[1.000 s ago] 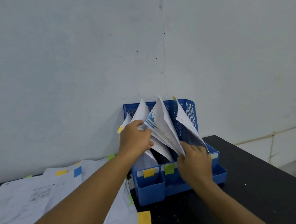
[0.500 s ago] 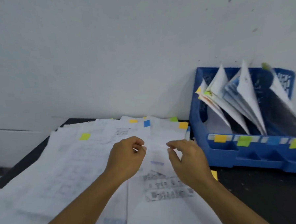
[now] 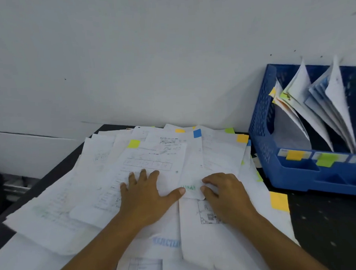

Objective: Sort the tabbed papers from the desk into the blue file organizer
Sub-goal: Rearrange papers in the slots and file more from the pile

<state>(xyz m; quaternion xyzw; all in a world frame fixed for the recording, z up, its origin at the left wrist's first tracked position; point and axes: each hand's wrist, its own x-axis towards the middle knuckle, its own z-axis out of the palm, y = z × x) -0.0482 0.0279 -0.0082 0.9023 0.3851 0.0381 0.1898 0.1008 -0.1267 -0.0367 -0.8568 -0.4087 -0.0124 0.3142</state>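
Both hands dropped onto paper pile (image 3: 154,163) since 0.5 s ago.
Left hand (image 3: 144,195) flat, fingers spread; right hand (image 3: 227,194) curled, pinching a sheet (image 3: 192,175) edge. Blue organizer (image 3: 294,176) just right on desk (image 3: 333,240).

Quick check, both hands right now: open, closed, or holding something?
Left hand: open, fingers spread flat, pressing on the loose papers.
Right hand: fingers curled at the corner of a sheet with a blue tab; grip cannot be told.

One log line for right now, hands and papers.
left hand: flat on papers | right hand: pinching blue-tabbed sheet | organizer: partly filled, right of pile
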